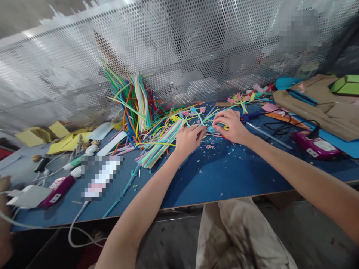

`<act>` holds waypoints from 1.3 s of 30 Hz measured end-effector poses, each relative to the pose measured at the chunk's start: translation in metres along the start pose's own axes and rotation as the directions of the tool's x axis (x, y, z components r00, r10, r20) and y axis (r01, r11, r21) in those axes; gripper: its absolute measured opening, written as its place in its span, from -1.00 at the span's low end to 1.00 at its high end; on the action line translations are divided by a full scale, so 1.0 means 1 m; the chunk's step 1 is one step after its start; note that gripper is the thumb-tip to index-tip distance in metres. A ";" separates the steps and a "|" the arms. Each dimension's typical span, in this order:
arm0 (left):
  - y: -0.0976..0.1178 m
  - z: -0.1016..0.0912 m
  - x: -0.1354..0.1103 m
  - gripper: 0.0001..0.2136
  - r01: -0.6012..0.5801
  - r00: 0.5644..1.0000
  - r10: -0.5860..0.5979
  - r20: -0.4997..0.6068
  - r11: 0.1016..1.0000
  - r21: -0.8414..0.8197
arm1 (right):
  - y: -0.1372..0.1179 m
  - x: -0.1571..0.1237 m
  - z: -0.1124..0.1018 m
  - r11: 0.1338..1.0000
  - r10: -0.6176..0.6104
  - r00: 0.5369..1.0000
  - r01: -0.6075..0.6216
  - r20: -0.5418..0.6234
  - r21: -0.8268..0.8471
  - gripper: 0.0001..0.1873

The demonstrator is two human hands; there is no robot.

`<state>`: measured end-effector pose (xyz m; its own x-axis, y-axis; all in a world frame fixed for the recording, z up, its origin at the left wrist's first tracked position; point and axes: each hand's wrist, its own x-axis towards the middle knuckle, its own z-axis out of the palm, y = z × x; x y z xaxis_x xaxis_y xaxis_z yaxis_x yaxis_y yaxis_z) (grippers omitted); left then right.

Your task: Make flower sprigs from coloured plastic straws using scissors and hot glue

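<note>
Over the blue table, my left hand (188, 138) and my right hand (230, 125) face each other with fingers closed in a pinch. Between their fingertips is a small light-blue pipe cleaner piece (211, 129); its exact shape is partly hidden by the fingers. Beside my left hand lies a bundle of pastel pipe cleaners (157, 149). Just beyond the hands are pink and blue pipe cleaner flowers (193, 110) on thin stems. Pink and yellow flowers (242, 98) lie further back on the right. Small coloured clippings are scattered around and below the fingers.
A tall heap of coloured pipe cleaners (134, 101) leans against the perforated metal screen (179, 48). Purple power strips (316, 145) with cords, brown paper (311, 97) and a blurred phone (102, 179) lie around. Another person's hand (4, 186) shows at the left edge.
</note>
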<state>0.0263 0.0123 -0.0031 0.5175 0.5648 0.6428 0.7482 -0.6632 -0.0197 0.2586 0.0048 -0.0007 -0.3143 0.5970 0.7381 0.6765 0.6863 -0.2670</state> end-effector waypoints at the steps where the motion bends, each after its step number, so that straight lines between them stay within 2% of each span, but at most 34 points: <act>1: 0.000 0.001 0.000 -0.72 -0.001 1.000 0.001 0.002 1.000 -0.005 | 0.000 0.000 0.000 1.000 0.007 1.000 -0.007 -0.001 0.000 -0.83; 9: 0.000 0.000 0.000 -0.71 0.039 0.999 -0.039 0.031 0.999 -0.018 | -0.001 -0.001 0.000 0.999 0.024 1.000 -0.024 -0.006 0.021 -0.87; 15: 0.001 -0.001 -0.001 -0.71 0.116 0.991 -0.113 0.076 0.992 -0.045 | 0.000 0.000 -0.001 0.999 0.039 0.998 -0.038 -0.055 0.019 -0.85; 19: 0.002 -0.004 -0.001 -0.72 0.172 0.979 -0.167 0.118 0.984 -0.042 | 0.004 0.000 -0.001 1.000 0.027 0.987 -0.027 -0.161 0.001 -0.83; 22: 0.002 -0.006 0.000 -0.74 0.210 0.969 -0.203 0.142 0.977 -0.030 | 0.010 0.001 -0.002 0.997 0.070 0.960 -0.078 -0.270 -0.022 -0.82; 24: 0.000 -0.006 0.000 -0.75 0.230 0.964 -0.224 0.143 0.973 -0.023 | 0.015 0.001 -0.003 0.992 0.114 0.948 -0.124 -0.298 -0.015 -0.82; 30: -0.013 0.000 -0.003 -0.79 0.199 0.979 -0.194 0.067 0.977 -0.072 | 0.027 -0.001 0.001 0.985 0.170 0.962 -0.161 -0.216 0.057 -0.84; 35: -0.019 0.003 -0.005 -0.76 0.169 0.985 -0.172 -0.006 0.977 -0.130 | 0.028 -0.001 0.004 0.991 0.118 0.981 -0.107 -0.153 0.080 -0.83; 39: -0.020 0.002 -0.006 -0.73 0.141 0.986 -0.152 -0.064 0.978 -0.153 | 0.026 -0.001 0.003 0.991 0.088 0.985 -0.071 -0.146 0.115 -0.82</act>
<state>0.0092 0.0227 -0.0079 0.3698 0.6267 0.6859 0.7414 -0.6440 0.1887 0.2742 0.0232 -0.0098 -0.1531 0.5878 0.7944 0.6159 0.6854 -0.3884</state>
